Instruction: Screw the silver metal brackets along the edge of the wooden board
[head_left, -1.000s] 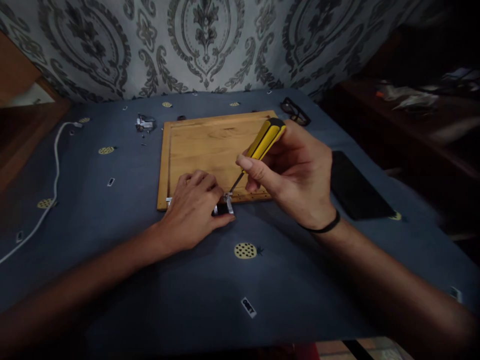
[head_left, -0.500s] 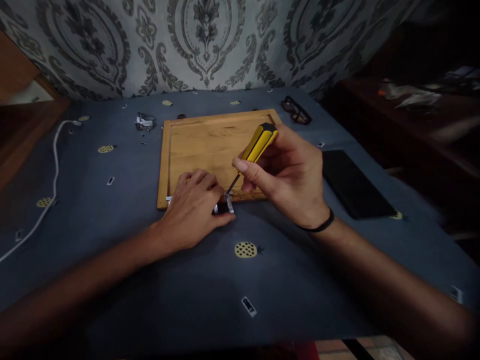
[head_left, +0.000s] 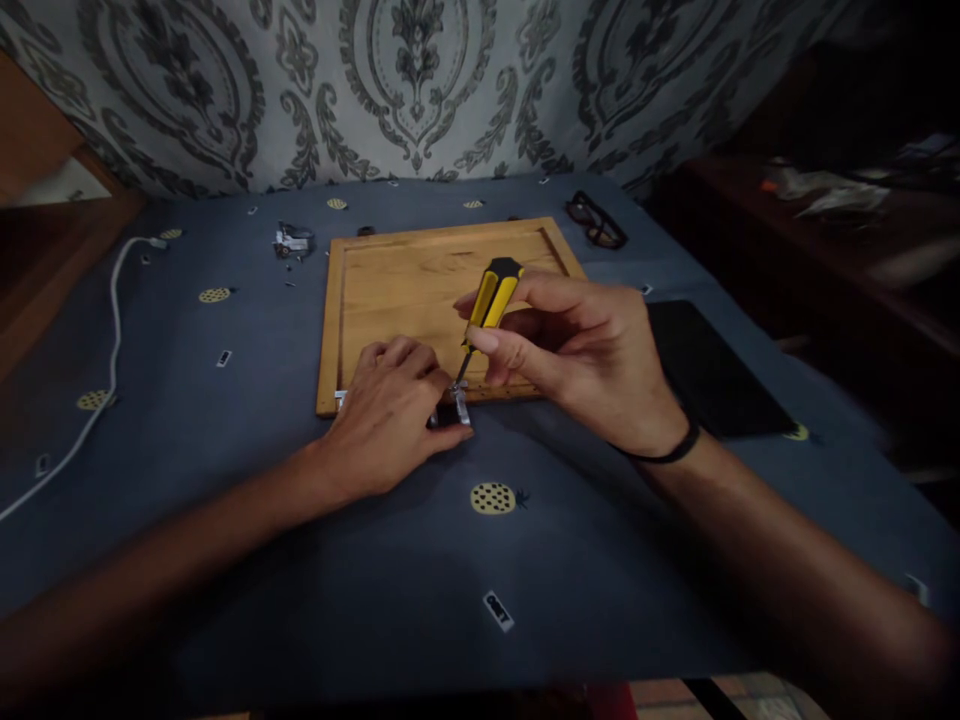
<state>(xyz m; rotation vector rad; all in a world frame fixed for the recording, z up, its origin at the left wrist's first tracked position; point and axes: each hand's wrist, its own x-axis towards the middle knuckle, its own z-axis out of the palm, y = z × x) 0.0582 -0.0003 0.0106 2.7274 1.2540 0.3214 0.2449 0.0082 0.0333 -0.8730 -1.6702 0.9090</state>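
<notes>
We hold the screwdriver (head_left: 493, 298) in our right hand (head_left: 600, 362), its tip at the fitting (head_left: 462, 408) that our left hand (head_left: 390, 425) clamps at the board's (head_left: 427, 290) near edge, where work appears unfinished, while loose parts (head_left: 291, 241) lie apart on the worktop (head_left: 187, 420).

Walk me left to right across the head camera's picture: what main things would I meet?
White cable, small metal pieces, left hand, yellow-and-black screwdriver, right hand, flat black slab.

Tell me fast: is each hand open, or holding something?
Left hand: closed, holding the metal fitting at the board's near edge.
Right hand: closed, holding the screwdriver.
</notes>
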